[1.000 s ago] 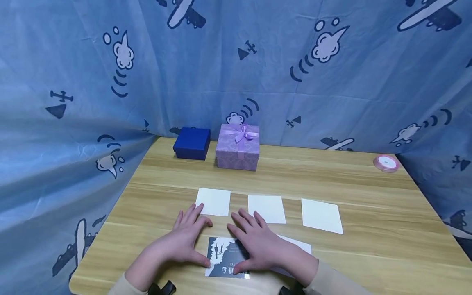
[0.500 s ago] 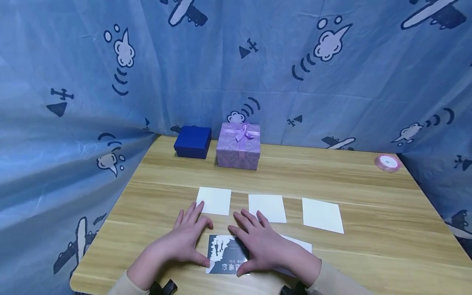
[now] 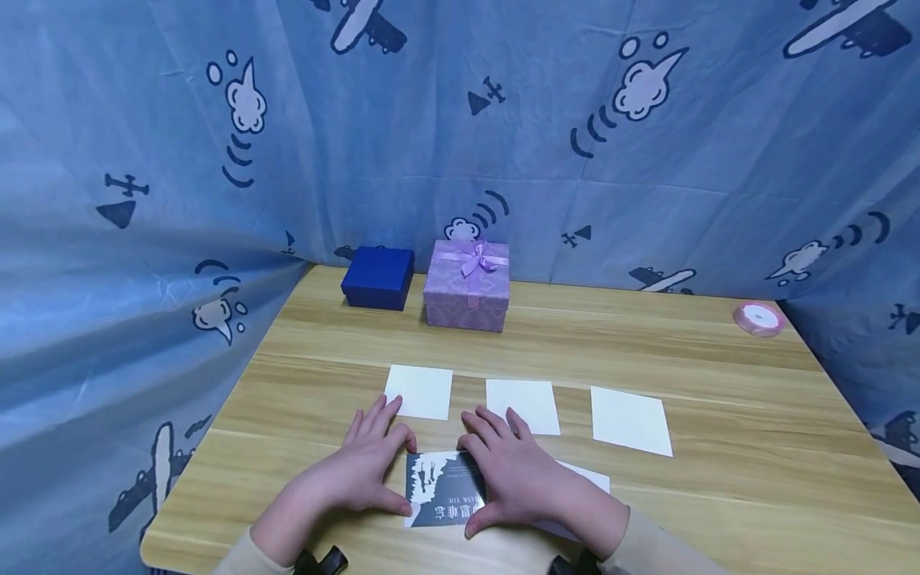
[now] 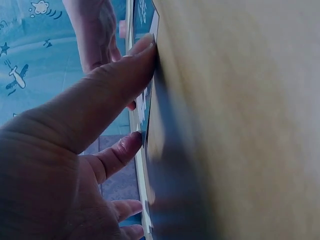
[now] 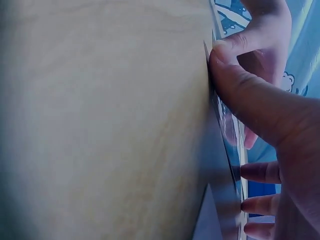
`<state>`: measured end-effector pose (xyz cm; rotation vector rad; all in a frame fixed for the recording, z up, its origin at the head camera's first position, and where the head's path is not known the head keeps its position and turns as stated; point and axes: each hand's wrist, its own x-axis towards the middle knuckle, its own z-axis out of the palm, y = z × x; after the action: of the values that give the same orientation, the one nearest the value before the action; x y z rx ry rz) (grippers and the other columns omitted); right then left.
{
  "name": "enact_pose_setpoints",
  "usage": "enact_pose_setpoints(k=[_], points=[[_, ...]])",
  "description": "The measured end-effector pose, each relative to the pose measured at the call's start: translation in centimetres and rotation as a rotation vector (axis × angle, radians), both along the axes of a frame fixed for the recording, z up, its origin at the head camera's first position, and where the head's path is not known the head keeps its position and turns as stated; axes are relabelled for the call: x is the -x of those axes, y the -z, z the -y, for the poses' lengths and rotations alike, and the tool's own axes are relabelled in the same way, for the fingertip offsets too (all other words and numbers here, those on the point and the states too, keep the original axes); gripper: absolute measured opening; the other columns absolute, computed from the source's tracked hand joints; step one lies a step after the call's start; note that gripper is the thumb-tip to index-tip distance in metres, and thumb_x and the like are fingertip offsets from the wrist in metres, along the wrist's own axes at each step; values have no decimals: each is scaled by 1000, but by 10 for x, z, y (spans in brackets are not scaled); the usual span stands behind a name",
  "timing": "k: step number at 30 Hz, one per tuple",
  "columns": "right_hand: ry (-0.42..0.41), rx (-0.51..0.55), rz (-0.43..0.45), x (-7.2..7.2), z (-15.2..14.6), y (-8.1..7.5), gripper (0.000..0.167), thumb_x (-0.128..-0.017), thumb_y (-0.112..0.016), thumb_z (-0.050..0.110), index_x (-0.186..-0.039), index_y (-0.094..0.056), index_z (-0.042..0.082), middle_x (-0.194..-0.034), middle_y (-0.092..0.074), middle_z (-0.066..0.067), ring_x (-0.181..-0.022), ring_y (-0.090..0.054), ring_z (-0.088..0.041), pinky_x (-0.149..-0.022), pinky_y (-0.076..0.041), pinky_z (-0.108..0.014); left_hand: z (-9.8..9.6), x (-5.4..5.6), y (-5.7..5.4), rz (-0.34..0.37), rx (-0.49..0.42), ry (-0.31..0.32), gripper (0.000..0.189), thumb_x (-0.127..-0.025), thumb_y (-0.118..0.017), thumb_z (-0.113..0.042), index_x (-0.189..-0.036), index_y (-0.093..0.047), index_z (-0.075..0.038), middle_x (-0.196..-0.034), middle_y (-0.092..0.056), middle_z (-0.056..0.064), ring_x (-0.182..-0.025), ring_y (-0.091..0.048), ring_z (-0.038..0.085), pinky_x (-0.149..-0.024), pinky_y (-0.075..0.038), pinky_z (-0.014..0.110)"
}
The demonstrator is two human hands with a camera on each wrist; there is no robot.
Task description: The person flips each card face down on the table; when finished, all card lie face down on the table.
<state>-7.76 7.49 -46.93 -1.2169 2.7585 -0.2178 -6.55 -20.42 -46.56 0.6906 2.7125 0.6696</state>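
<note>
A dark grey and white printed card point(image 3: 446, 491) lies flat near the table's front, its "THANK YOU" lettering upside down in the head view. My left hand point(image 3: 366, 475) is spread at its left side. The left thumb point(image 4: 135, 65) touches the near left corner, and the index finger point(image 4: 127, 147) reaches the far left corner. Over the card's right end spreads my right hand point(image 3: 513, 471), hiding that part. The right thumb point(image 5: 240, 82) rests at the near edge, the other fingers reaching past the far edge. Under my right wrist lies a partly covered white sheet point(image 3: 589, 477).
Beyond my hands, three white square cards lie in a row: left point(image 3: 422, 391), middle point(image 3: 528, 406) and right point(image 3: 631, 419). A blue box point(image 3: 377, 275) and a purple bow-tied gift box point(image 3: 467, 295) stand at the back. A pink ribbon roll point(image 3: 760, 318) lies back right.
The printed card has slid a little away from me, its far edge coming up to the left index finger. My right hand has shifted slightly right; the left has hardly moved.
</note>
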Motion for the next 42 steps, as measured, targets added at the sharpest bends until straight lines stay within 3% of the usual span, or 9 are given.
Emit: enact_pose_setpoints(k=[6, 13, 25, 31, 37, 42], points=[[-17, 27, -65, 1, -1, 2, 104, -62, -67, 93, -132, -54, 17, -157, -42, -17, -149, -34, -40, -113, -30, -72, -2, 0, -4, -8, 18, 2, 66, -66, -93, -47, -114, -53, -25, -170, -13, 25, -157, -2, 50, -120, -2, 74], [8, 13, -33, 1, 0, 1, 106, -61, -66, 94, -133, -53, 17, -159, -41, -16, -149, -33, -39, -113, -29, -72, -6, -2, -6, -21, 59, 32, 79, -60, -94, -57, -117, -51, -24, -169, -14, 25, -156, -5, 51, -119, -5, 75], [101, 24, -73, 2, 1, 0, 106, -55, -72, 91, -121, -56, 9, -147, -49, -16, -137, -44, -39, -108, -37, -71, -8, -1, -6, 16, 38, 35, 78, -62, -96, -49, -119, -50, -21, -170, -13, 25, -157, -2, 51, -120, -5, 73], [102, 45, -67, 2, 1, -1, 102, -54, -75, 89, -117, -55, 11, -143, -49, -14, -134, -45, -38, -109, -35, -72, -8, 0, -7, -9, 46, 22, 77, -62, -96, -48, -120, -52, -21, -170, -12, 25, -157, -2, 50, -121, -4, 72], [101, 44, -85, 3, 1, 1, 104, -55, -74, 89, -122, -56, 12, -149, -47, -16, -140, -41, -40, -109, -34, -73, -8, 2, -9, -22, 47, 25, 77, -61, -97, -46, -117, -51, -20, -169, -14, 26, -157, -4, 50, -121, -5, 72], [98, 70, -89, 4, 2, 1, 95, -55, -78, 85, -114, -54, 15, -141, -49, -12, -135, -44, -37, -109, -33, -73, -9, 3, -10, -13, 42, 21, 79, -60, -98, -45, -118, -50, -20, -168, -16, 25, -157, -4, 49, -121, -6, 72]])
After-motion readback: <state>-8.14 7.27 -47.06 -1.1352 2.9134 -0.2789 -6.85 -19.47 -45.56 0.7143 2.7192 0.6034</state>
